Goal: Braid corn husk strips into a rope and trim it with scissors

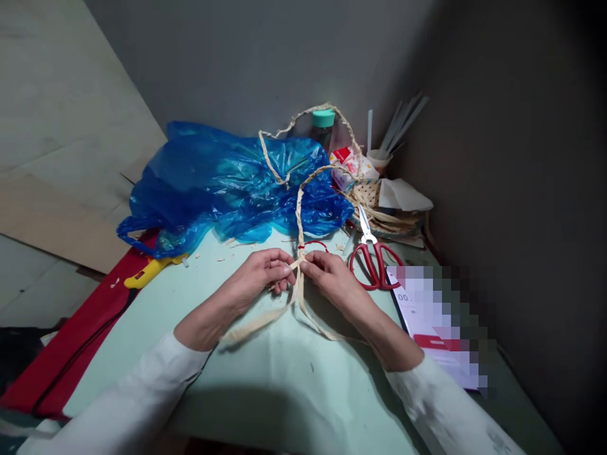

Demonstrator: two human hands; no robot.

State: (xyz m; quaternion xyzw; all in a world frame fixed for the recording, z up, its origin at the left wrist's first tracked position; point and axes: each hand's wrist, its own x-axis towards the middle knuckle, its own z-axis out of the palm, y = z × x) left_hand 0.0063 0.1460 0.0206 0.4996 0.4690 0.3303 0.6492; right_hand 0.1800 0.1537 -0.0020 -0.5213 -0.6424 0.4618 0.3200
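Note:
A long braided cord of pale natural fibre (299, 215) loops over the back of the table and runs down to my hands. My left hand (266, 272) pinches one flat strand at the cord's lower end. My right hand (332, 278) is closed on the cord just below a red thread (317, 244), thumb and forefinger pressed together. Loose fibre strands (258, 324) hang from between the hands, spreading left and right over the light green tabletop (265, 392). Red-handled scissors (374, 256) lie to the right of my right hand, blades pointing away.
A blue plastic bag (213, 183) fills the back left. Behind it stands a jar with a green lid (323, 119). At the back right are a woven basket (367, 193) with fibre strips and a cup (379, 158) of white sticks. A yellow cutter (152, 273) lies left, a phone (427, 316) right.

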